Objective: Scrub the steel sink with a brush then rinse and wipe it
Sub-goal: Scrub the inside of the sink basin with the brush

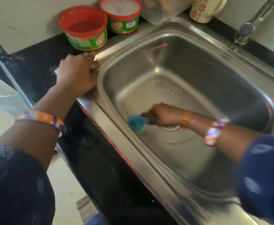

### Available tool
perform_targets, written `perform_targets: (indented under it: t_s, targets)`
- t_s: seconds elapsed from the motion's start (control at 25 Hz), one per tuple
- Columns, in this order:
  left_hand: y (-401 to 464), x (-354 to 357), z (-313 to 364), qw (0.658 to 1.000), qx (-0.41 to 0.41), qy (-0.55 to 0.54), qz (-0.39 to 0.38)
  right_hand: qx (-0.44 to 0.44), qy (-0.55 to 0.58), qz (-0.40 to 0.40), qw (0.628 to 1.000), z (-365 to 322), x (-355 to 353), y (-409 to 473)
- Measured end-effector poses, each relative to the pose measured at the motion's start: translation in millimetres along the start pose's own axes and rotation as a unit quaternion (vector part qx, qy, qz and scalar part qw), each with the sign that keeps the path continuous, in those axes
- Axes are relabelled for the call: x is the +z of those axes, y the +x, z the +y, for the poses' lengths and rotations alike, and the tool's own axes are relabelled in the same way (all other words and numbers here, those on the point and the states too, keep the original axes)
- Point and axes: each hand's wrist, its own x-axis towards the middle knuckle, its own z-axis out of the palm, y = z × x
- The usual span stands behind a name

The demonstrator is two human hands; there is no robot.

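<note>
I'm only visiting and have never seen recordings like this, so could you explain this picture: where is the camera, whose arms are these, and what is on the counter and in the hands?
There is no machine here. A person wears one wide-angle camera on the head, looking down at their own arms, which is why the picture bends at the edges.

The right hand is down in the steel sink and grips a blue scrubber, pressing it on the sink floor near the drain; it is blurred. The left hand rests curled on the sink's rim at the black countertop; whether it holds anything is unclear.

Behind stand two red-rimmed Exo dishwash tubs, both open, a flowered cream mug, and the tap. No water runs from the tap.
</note>
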Motion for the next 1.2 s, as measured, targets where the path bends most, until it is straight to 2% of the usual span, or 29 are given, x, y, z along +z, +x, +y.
perform_targets:
  t_s: [0.08,0.16,0.24,0.32,0.4,0.44,0.48,0.56,0.68,0.72,0.76,0.88,0.96,1.04,1.12,1.2]
  targets:
    - [4.6,-2.9,1.7,0.999,0.004,0.029,-0.016,-0.008,-0.024,-0.13,0.991,19.9,12.1,-55.9]
    - [6.4,-5.3,4.1,0.999,0.0,0.038,-0.022,0.018,-0.025,-0.145,0.989,26.2,20.9,-85.9]
    - [7.7,-6.8,5.4,0.999,-0.006,0.044,-0.028,0.024,-0.045,-0.067,0.996,21.4,20.5,-74.0]
    - [8.2,-7.8,6.6,0.998,-0.009,0.049,-0.037,0.024,-0.023,0.044,0.998,6.0,17.8,-28.7]
    - [9.1,-8.9,6.4,0.997,-0.011,0.057,-0.05,0.04,0.011,0.155,0.987,-12.3,9.4,24.1]
    - [9.6,-9.6,7.1,0.997,-0.012,0.06,-0.053,0.02,0.042,0.188,0.981,-13.0,12.3,40.8]
    - [11.2,-10.8,7.4,0.996,-0.009,0.065,-0.055,-0.004,0.06,0.178,0.982,-9.6,14.6,48.2]
    - [13.1,-11.6,6.7,0.995,0.001,0.076,-0.06,-0.027,0.026,0.125,0.991,0.5,14.5,33.8]
    - [12.8,-10.4,4.1,0.995,0.011,0.076,-0.057,-0.064,0.019,-0.085,0.994,25.1,25.1,-37.9]
    - [13.1,-9.2,2.8,0.996,0.01,0.073,-0.055,-0.049,0.025,-0.115,0.992,28.6,30.6,-61.1]
    - [13.9,-8.1,1.8,0.996,0.009,0.07,-0.055,-0.025,0.009,-0.11,0.994,29.1,34.4,-76.1]
    - [16.1,-8.4,2.4,0.995,0.018,0.088,-0.054,0.027,-0.101,0.032,0.994,6.2,39.4,-53.6]
    - [16.1,-10.0,3.0,0.993,0.026,0.103,-0.056,0.024,-0.063,0.141,0.988,-9.9,35.6,-3.3]
    - [17.7,-11.4,5.5,0.988,0.047,0.134,-0.059,0.04,-0.007,0.209,0.977,0.0,21.2,41.8]
    - [20.1,-11.9,6.2,0.983,0.064,0.161,-0.062,0.116,0.052,0.248,0.961,33.9,-0.3,62.7]
    - [20.6,-11.4,5.0,0.982,0.071,0.165,-0.063,0.263,0.102,0.289,0.915,75.2,-23.2,61.2]
